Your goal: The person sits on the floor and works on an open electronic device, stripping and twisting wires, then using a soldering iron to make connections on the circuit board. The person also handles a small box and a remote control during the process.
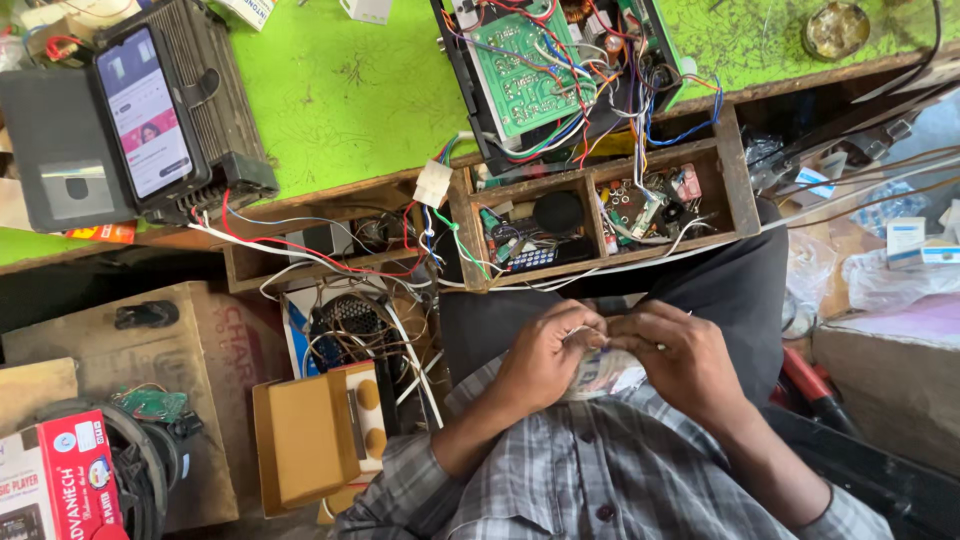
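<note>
Hiding pale object (603, 372) between both hands' fingers (590, 335)

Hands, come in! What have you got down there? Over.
Left hand and right hand both shut on small clear plastic packet, over lap. Wooden compartment tray of electronic parts sits ahead, apart. Nothing in between.

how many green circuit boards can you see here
2. A large green circuit board sits in the opened black case at the top, among coloured wires. A small green circuit board lies on the cardboard box at lower left. Others may hide in the cluttered drawer.
</note>
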